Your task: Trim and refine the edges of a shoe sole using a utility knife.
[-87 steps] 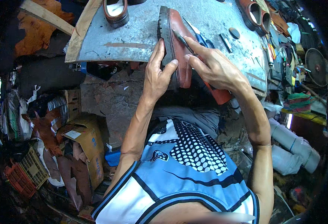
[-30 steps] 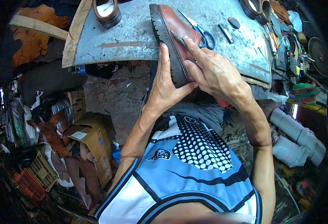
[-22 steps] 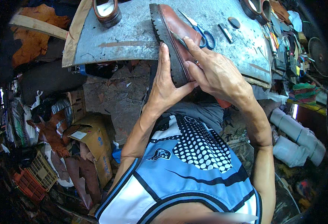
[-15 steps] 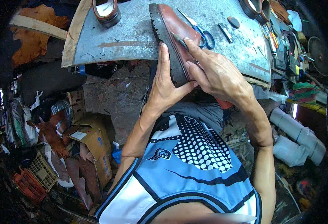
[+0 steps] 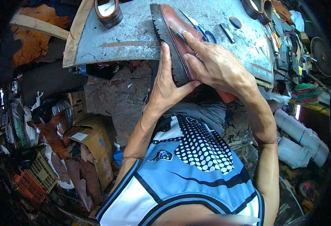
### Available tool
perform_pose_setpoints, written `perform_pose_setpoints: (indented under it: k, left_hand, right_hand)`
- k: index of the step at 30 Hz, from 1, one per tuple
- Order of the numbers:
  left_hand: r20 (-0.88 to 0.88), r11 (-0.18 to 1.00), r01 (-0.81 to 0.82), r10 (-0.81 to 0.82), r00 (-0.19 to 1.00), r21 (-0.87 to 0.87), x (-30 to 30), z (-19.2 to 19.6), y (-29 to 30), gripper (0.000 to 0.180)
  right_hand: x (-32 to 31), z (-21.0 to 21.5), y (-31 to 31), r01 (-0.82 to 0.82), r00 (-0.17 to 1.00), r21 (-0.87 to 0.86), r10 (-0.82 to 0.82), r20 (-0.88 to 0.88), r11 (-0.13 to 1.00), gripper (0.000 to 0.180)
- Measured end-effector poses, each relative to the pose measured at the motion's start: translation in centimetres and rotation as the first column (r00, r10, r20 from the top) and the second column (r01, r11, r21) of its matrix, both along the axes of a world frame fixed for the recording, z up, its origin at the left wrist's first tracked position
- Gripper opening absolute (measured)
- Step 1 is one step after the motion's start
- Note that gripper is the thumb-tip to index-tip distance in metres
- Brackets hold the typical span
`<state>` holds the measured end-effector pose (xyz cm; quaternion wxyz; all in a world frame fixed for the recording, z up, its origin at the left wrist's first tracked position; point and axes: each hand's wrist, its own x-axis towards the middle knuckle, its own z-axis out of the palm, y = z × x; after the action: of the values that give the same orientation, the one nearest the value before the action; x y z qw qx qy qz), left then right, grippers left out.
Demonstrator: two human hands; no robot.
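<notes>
Shoework is well under way at the near edge of the scratched metal bench (image 5: 135, 37). One brown leather shoe (image 5: 173, 22) lies on its side there, toe pointing to twelve o'clock and heel hanging off the bench toward the person's lap at six. Its black lugged sole (image 5: 165, 41) already sits on the upper along the whole length I can see. As I judge it, the joining is done and what remains is finishing along the seam between sole and leather; how much of that seam has been gone over I cannot tell, since the far side is hidden.

On the sole side, at nine o'clock from the shoe, the left hand (image 5: 165, 86) lies flat with fingers stretched straight and close together up the tread. Its thumb hooks round under the heel end, so the hand braces the shoe rather than gripping it.

From three o'clock the right hand (image 5: 218, 67) comes over the leather with fingers curled. It pinches a thin dark tool (image 5: 182, 35), like an awl or a pencil, whose tip rests on the upper close to the sole edge.

Blue-handled scissors (image 5: 203, 32) lie on the bench just beyond the right hand at one o'clock. A second brown shoe (image 5: 108, 11) stands well apart at eleven o'clock.
</notes>
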<state>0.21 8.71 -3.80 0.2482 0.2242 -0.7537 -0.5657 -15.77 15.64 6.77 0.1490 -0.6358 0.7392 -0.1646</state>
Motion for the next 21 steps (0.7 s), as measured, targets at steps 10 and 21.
perform_pose_setpoints:
  k: [10,21]
  left_hand:
    - [-0.016,1.0,-0.004,0.004,1.0,-0.008,-0.2,-0.5,0.3,0.127]
    - [-0.036,0.998,-0.016,0.014,0.999,-0.053,-0.4,-0.3,0.2,0.128]
  right_hand:
    - [0.7,0.3,1.1,0.031,0.999,0.056,-0.029,-0.028,0.998,0.055]
    - [1.4,1.1,0.3,0.083,0.996,0.114,-0.085,0.01,0.99,0.056]
